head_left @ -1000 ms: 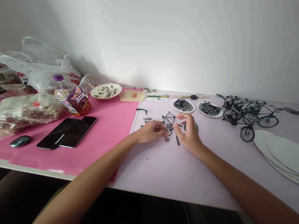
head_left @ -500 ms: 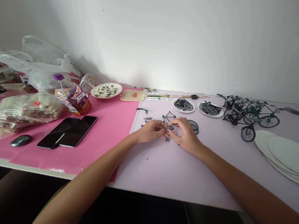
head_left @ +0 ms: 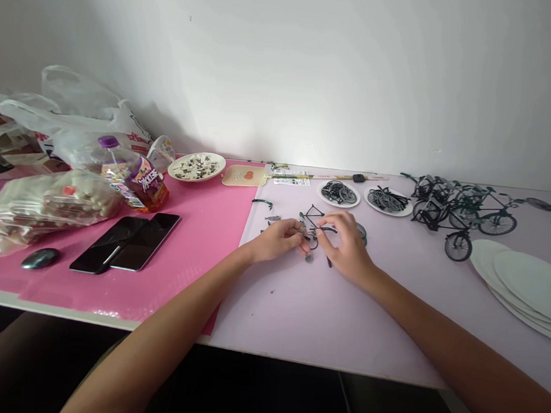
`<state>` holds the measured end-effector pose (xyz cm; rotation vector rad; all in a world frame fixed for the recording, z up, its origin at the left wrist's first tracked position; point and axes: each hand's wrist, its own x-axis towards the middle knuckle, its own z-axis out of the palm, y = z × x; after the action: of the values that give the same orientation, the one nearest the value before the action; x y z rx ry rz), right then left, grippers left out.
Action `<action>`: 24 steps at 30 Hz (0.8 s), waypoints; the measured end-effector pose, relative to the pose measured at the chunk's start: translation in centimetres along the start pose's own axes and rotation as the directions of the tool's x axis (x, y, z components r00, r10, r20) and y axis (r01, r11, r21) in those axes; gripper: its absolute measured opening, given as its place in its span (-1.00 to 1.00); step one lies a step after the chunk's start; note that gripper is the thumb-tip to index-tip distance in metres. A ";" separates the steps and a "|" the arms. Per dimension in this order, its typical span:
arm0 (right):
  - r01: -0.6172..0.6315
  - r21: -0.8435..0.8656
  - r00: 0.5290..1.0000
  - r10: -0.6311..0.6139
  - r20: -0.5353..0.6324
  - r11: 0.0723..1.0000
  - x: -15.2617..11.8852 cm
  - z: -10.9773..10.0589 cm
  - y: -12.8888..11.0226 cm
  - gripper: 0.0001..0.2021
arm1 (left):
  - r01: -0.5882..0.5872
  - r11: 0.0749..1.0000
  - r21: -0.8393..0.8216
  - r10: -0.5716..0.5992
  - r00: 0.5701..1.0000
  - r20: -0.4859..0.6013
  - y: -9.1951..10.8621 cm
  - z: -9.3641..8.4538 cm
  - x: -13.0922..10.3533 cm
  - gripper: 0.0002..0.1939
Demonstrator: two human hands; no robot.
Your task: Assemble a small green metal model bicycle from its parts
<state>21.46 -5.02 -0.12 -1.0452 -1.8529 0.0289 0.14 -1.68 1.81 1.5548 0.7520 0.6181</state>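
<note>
Pinching a small dark part (head_left: 309,235) in left hand (head_left: 280,239), pointing it rightward, roughly crosswise; curling right hand (head_left: 347,247) nearby, cannot tell whether gripping.

Left forearm (head_left: 193,304), right forearm (head_left: 437,328) bare, slim; fingers (head_left: 294,240) slender, bare; dim olive cloth (head_left: 102,364) beside left forearm.

L hand (head_left: 280,239): pinch grip, fingers bent | R hand (head_left: 347,246): curved, thumb nr index | forearms (head_left: 193,308) converging
</note>
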 end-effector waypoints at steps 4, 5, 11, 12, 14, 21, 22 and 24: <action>-0.079 0.029 0.954 0.084 -0.286 0.996 0.5 -0.7 0.2 -0.65 | 0.009 1.000 -0.018 -0.009 1.000 0.005 -0.4 -0.2 0.3 -0.96; -0.075 0.026 0.943 0.079 -0.322 0.997 0.7 -0.9 0.4 -0.64 | 0.009 1.000 -0.016 -0.009 1.000 0.005 -0.5 -0.3 0.3 -0.94; -0.113 0.032 0.935 0.117 -0.336 0.993 1.0 -1.2 1.7 -0.63 | 0.001 1.000 -0.028 -0.001 1.000 0.011 -0.8 -0.4 0.5 -0.76; -0.119 0.041 0.937 0.126 -0.326 0.992 0.9 -1.1 1.8 -0.63 | 0.005 0.999 -0.035 -0.005 1.000 0.009 -0.8 -0.4 0.5 -0.75; -0.121 0.055 0.942 0.132 -0.309 0.991 0.7 -0.8 1.9 -0.63 | 0.017 0.999 -0.041 -0.017 1.000 0.003 -0.8 -0.4 0.5 -0.73; -0.098 0.056 0.963 0.109 -0.246 0.994 0.4 -0.4 1.5 -0.68 | 0.035 0.999 -0.019 -0.035 0.999 -0.007 -0.5 -0.3 0.3 -0.72; -0.098 0.052 0.965 0.108 -0.240 0.994 0.4 -0.4 1.4 -0.69 | 0.033 0.999 -0.012 -0.033 0.999 -0.007 -0.5 -0.3 0.2 -0.72; -0.101 0.048 0.967 0.109 -0.231 0.994 0.4 -0.4 1.4 -0.70 | 0.026 1.000 -0.003 -0.026 1.000 -0.004 -0.3 -0.3 0.1 -0.72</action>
<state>22.58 -3.99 -0.26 -1.0732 -1.5784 0.0019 -0.01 -1.40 1.50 1.5389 0.7735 0.6030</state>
